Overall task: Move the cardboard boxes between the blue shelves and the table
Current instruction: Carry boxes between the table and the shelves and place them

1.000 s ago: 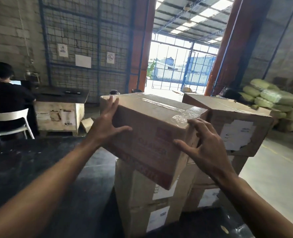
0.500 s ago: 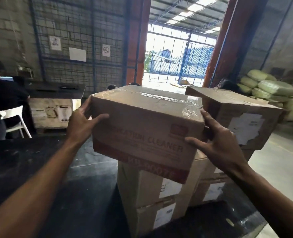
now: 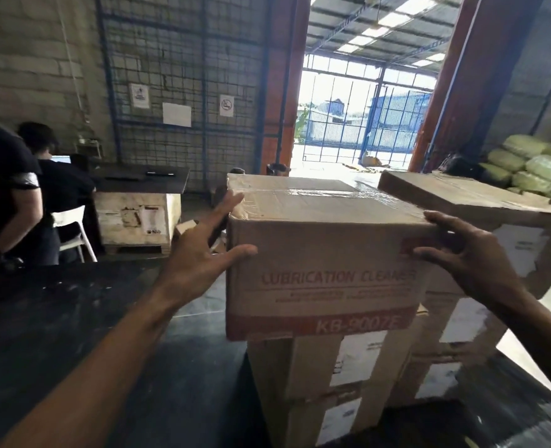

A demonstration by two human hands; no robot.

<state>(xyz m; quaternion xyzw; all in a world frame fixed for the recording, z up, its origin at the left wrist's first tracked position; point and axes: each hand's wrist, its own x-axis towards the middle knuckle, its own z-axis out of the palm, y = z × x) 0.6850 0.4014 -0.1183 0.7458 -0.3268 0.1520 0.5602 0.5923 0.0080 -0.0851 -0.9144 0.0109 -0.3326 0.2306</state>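
Note:
A cardboard box (image 3: 326, 253) printed "LUBRICATION CLEANER" sits level on top of a stack of boxes (image 3: 319, 383) on the dark table (image 3: 57, 334). My left hand (image 3: 199, 250) presses its left side, thumb on the front face. Against the box's right upper corner rests my right hand (image 3: 465, 253). A second stack (image 3: 481, 221) stands just to the right, its top box touching or nearly touching mine. No blue shelves are in view.
Two people in black (image 3: 15, 195) are at the far left beside a white chair (image 3: 73, 234). A wooden crate desk (image 3: 138, 218) stands behind the table. Green sacks (image 3: 533, 169) are piled at the right. An open doorway (image 3: 358, 124) lies straight ahead.
The box was tilted and turned a second ago; now it lies level and square on the stack. Both hands have stayed on its sides. A second person has come into view at the left.

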